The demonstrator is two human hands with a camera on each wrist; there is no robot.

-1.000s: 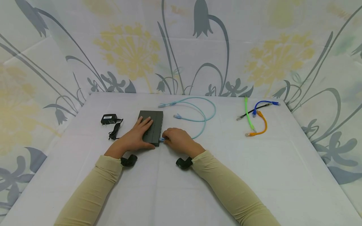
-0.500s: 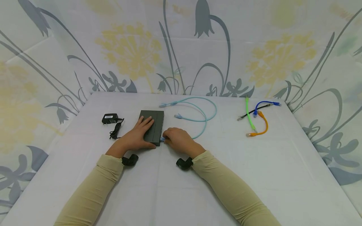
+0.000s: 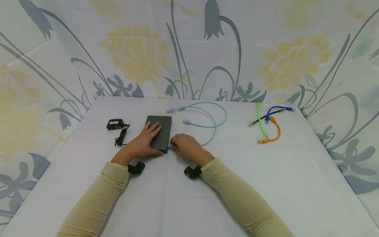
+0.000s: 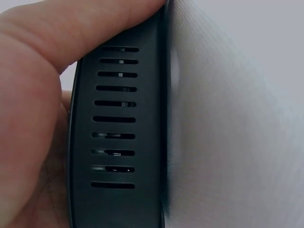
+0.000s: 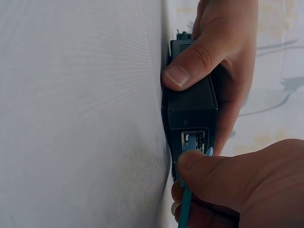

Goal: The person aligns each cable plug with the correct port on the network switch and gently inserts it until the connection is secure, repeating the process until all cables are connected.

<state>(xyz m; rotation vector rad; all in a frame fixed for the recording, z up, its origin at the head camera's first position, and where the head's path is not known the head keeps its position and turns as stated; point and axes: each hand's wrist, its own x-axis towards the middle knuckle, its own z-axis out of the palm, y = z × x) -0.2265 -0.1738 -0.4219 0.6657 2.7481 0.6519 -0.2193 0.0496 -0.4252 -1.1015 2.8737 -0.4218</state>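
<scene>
My left hand (image 3: 142,140) holds the dark grey network switch (image 3: 162,138), its fingers spread across the top and its thumb along the near end. In the left wrist view that end of the switch (image 4: 114,142) shows a row of vent slots beside the thumb. My right hand (image 3: 187,146) pinches the plug of a light blue network cable (image 3: 212,133) at the switch's right side. In the right wrist view the plug (image 5: 191,142) sits at the mouth of a port, partly hidden by the right thumb (image 5: 194,160). The fingers below cover part of the cable.
Another light blue cable (image 3: 224,110) loops behind the right hand, one plug (image 3: 186,121) lying near the switch. A black power adapter (image 3: 114,124) with bundled cord is at left. Short green (image 3: 260,121), blue (image 3: 276,106), black (image 3: 256,122) and orange (image 3: 278,130) cables lie at right.
</scene>
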